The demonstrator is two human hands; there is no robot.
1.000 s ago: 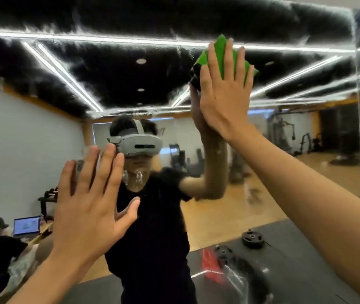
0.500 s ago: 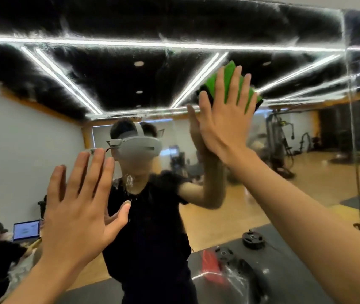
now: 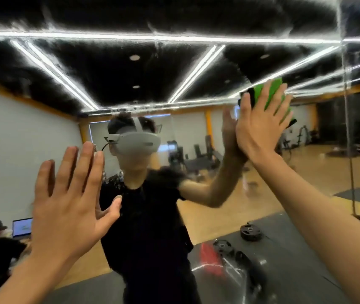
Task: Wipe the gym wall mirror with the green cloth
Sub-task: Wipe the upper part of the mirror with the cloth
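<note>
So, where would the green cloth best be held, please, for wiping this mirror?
Probably its middle, from the room side: the green cloth lies flat against the mirror under the right hand, so straight pressing fingers hold it best; only its top edge pokes out.

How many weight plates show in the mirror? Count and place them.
2: one weight plate lies alone on the dark mat, another plate lower left by a red object; smeared shapes below may hide more.

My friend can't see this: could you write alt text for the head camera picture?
A person's right hand presses a green cloth flat against a gym wall mirror, the left hand spread open before it. The mirror's upper part looks smeared.
</note>
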